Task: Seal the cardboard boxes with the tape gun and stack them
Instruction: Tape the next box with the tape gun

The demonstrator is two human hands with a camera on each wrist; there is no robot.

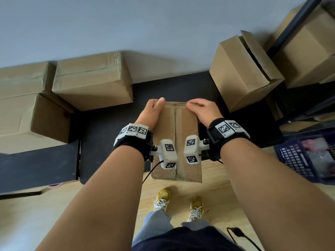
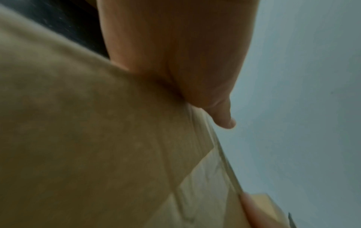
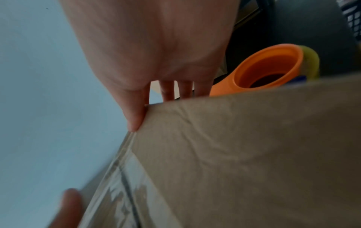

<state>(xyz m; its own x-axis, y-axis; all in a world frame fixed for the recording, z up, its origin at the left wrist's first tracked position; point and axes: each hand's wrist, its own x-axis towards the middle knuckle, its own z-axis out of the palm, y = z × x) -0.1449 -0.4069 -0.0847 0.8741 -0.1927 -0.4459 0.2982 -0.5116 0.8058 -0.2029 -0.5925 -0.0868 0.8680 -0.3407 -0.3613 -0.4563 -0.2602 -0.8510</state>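
I hold a cardboard box [image 1: 184, 127] in front of me, its top flaps closed and a strip of clear tape [image 1: 175, 134] running down the centre seam. My left hand [image 1: 152, 111] grips the far left corner, thumb lying on top. My right hand [image 1: 203, 109] grips the far right corner, fingers curled over the far edge. In the left wrist view the left hand [image 2: 175, 54] presses against the box [image 2: 97, 138]. In the right wrist view the right hand [image 3: 156, 46] clasps the box edge [image 3: 254, 154], and an orange tape gun part [image 3: 263, 69] shows just beyond it.
Two closed boxes [image 1: 92, 80] [image 1: 32, 116] stand at the left by the wall. A box with a raised flap [image 1: 243, 73] and a bigger box [image 1: 308, 48] stand at the right behind a black pole [image 1: 293, 24]. A blue crate [image 1: 308, 156] is near right. A black cable [image 1: 241, 234] lies by my feet.
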